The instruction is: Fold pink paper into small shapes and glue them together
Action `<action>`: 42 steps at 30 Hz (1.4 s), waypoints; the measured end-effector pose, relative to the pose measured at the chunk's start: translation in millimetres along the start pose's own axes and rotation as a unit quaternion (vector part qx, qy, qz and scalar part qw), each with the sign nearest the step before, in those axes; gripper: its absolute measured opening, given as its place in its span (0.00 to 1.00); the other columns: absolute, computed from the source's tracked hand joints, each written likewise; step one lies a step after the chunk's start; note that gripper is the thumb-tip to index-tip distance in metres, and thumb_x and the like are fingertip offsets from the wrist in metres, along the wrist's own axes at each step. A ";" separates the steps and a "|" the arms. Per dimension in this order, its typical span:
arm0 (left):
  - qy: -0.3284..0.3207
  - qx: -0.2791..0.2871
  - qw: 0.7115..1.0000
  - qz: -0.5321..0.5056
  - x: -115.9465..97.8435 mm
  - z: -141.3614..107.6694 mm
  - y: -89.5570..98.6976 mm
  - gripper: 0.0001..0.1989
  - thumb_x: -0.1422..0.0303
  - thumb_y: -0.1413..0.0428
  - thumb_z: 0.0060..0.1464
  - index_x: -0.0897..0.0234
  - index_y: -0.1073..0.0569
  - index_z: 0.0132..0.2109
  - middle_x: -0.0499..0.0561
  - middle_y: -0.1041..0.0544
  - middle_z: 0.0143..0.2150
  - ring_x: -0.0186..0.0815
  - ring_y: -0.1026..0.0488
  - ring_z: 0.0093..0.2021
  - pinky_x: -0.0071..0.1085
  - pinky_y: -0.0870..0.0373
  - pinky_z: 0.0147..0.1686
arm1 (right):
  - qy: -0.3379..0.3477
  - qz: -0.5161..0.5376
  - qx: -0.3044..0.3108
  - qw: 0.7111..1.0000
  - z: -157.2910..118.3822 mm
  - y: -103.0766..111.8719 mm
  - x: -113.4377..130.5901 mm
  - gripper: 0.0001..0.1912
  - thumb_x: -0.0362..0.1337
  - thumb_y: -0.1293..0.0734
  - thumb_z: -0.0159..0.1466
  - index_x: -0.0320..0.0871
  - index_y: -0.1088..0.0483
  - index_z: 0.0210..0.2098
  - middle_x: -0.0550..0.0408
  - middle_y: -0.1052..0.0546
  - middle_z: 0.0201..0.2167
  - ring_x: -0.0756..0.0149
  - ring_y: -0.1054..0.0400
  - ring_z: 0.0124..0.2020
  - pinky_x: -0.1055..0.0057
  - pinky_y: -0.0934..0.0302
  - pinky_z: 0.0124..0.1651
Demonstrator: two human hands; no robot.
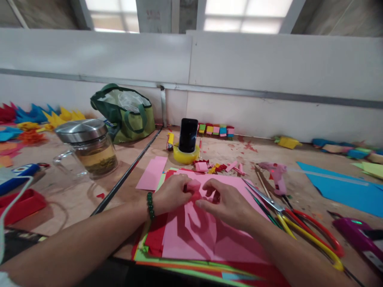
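My left hand [175, 193], a green bead bracelet [150, 205] at its wrist, is closed on a small piece of folded pink paper [194, 184]. Just to the right, my right hand [226, 201] has its thumb and curled fingers apart, close to that piece; I see nothing held in it. Both hands are over a large pink sheet [191, 241] on top of a stack of red, green and orange paper. Scissors [277, 205] with red and yellow handles lie beside my right forearm, and a pair of dark green tweezers or a similar slim tool [266, 209] lies alongside.
A phone [188, 135] stands in a yellow tape roll [186, 155], with paper scraps [220, 167] before it. At right are a pink glue gun [274, 175] and blue paper [344, 189]. A glass tea mug [92, 149] and green bag [128, 115] stand left.
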State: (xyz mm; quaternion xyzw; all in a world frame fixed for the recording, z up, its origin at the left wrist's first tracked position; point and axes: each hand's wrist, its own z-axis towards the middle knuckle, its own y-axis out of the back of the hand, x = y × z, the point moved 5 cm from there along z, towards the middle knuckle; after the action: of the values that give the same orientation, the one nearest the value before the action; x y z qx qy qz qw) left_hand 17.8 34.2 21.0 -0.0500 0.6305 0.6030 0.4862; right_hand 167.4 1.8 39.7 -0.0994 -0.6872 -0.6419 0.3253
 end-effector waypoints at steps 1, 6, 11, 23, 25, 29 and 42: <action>0.000 0.007 1.000 0.006 -2.7 -1.2 -2.5 0.04 0.77 0.50 0.40 0.65 0.36 0.22 0.44 0.36 0.23 0.29 0.40 0.27 0.25 0.45 0.28 | 0.008 0.004 -0.008 1.000 0.4 -2.3 0.6 0.12 0.43 0.32 0.57 0.45 0.30 0.38 0.56 0.24 0.32 0.68 0.34 0.28 0.75 0.47 0.29; 0.007 0.001 1.000 0.020 -9.1 -6.2 -7.7 0.02 0.74 0.48 0.42 0.65 0.34 0.24 0.45 0.32 0.25 0.29 0.37 0.27 0.25 0.43 0.28 | 0.009 -0.050 -0.030 0.998 3.0 -13.3 -3.3 0.05 0.31 0.38 0.55 0.43 0.30 0.26 0.55 0.25 0.24 0.69 0.35 0.24 0.75 0.49 0.28; 0.079 0.048 0.996 -0.017 4.8 -7.6 -10.7 0.03 0.71 0.46 0.42 0.66 0.30 0.24 0.45 0.32 0.20 0.29 0.36 0.23 0.24 0.46 0.22 | -0.004 -0.073 -0.041 0.996 5.7 -11.3 -7.7 0.06 0.32 0.38 0.54 0.43 0.32 0.22 0.57 0.27 0.20 0.71 0.40 0.21 0.75 0.54 0.26; 0.086 0.064 0.994 0.006 2.3 -8.8 -7.3 0.09 0.75 0.49 0.41 0.66 0.22 0.25 0.45 0.32 0.17 0.28 0.39 0.20 0.24 0.49 0.20 | 0.009 -0.100 -0.035 0.994 6.0 -8.7 -2.6 0.09 0.31 0.37 0.54 0.43 0.29 0.20 0.58 0.28 0.18 0.71 0.41 0.20 0.75 0.54 0.25; 0.088 0.082 0.993 -0.014 5.8 -9.0 -10.1 0.11 0.74 0.49 0.41 0.67 0.22 0.27 0.45 0.32 0.17 0.28 0.38 0.20 0.23 0.49 0.19 | 0.012 -0.100 -0.035 0.994 6.1 -9.2 -3.3 0.09 0.30 0.37 0.54 0.43 0.28 0.20 0.57 0.27 0.18 0.71 0.39 0.21 0.74 0.53 0.26; 0.065 0.075 0.995 -0.001 5.2 -9.1 -10.7 0.11 0.75 0.51 0.42 0.67 0.23 0.25 0.46 0.31 0.18 0.28 0.39 0.21 0.24 0.49 0.20 | 0.047 -0.038 -0.035 0.998 6.3 -5.9 -1.2 0.09 0.30 0.39 0.53 0.42 0.26 0.25 0.56 0.24 0.23 0.69 0.36 0.25 0.74 0.49 0.29; 0.030 0.032 0.994 0.100 -4.4 -10.0 -8.2 0.10 0.74 0.50 0.44 0.66 0.26 0.21 0.48 0.30 0.18 0.28 0.45 0.21 0.27 0.53 0.23 | -0.028 0.238 0.078 0.968 24.9 -18.5 -20.5 0.14 0.43 0.31 0.55 0.37 0.23 0.23 0.59 0.29 0.17 0.73 0.42 0.20 0.75 0.47 0.24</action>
State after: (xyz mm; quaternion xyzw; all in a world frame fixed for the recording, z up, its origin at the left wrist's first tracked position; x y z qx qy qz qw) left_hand 19.9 21.6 16.1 0.0110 0.6656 0.6265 0.4054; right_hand 164.9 28.3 13.7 -0.2527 -0.7002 -0.4875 0.4562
